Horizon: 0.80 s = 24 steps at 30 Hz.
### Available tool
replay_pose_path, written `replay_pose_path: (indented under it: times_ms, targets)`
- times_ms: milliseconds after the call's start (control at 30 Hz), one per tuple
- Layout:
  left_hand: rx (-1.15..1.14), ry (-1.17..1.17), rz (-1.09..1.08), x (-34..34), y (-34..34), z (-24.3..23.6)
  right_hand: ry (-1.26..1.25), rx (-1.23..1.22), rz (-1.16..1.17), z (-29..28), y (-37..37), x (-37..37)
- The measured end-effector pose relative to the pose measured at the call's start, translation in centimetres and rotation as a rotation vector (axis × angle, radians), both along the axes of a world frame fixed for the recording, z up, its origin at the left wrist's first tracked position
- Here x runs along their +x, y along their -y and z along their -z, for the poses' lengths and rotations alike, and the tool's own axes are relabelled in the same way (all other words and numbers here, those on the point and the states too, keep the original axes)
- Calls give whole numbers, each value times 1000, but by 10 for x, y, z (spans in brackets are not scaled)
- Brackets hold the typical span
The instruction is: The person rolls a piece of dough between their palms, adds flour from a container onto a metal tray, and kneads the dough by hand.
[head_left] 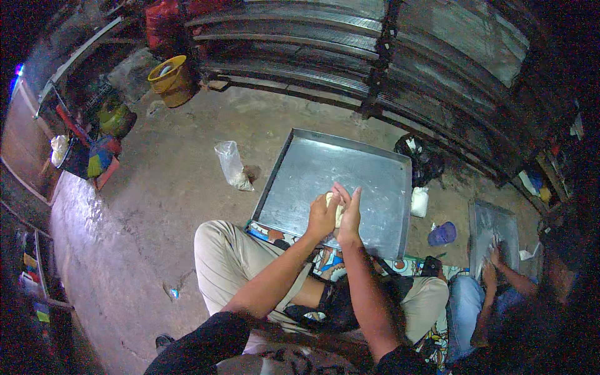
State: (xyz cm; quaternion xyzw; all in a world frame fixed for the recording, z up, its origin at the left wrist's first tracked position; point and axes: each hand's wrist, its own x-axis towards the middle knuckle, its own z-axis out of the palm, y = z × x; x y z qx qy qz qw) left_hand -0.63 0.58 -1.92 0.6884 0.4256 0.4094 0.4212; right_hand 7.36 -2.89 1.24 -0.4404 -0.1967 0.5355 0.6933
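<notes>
- Left hand (322, 215) and right hand (350, 215) press together, grasping a pale dough lump (334, 206) between the palms.
- Dough sits over a metal tray (312, 175), at its 6 o'clock edge.
- Plastic bag (232, 165) at tray's 9 o'clock.

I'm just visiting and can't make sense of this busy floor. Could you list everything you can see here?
Metal tray: one, silver, on the floor ahead of the person.
Dough lump: one, pale, pressed between both hands over the tray.
Plastic bag: one, clear, left of the tray.
Bucket: one, yellow, far left by the wall.
Black bag: one, behind the tray.
White bottle: one, right of the tray.
Smaller tray: one, silver, under a co-worker's hands.
Left hand: on the dough.
Right hand: on the dough.
</notes>
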Motion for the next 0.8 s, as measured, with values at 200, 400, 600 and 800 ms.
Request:
replay_pose_path:
  times_ms: [200,400,600,800]
  targets:
    - [48,-90,-57,3,6,-7,137,0,169,-14,5,-10]
    - [-212,350,190,13,14,1,737,-173,279,-26,10,9]
    - [-726,694,181,25,36,-41,451,-280,351,-33,9,29]
    - [-1004,1014,458,34,37,-13,724,-100,471,-1,-8,37]
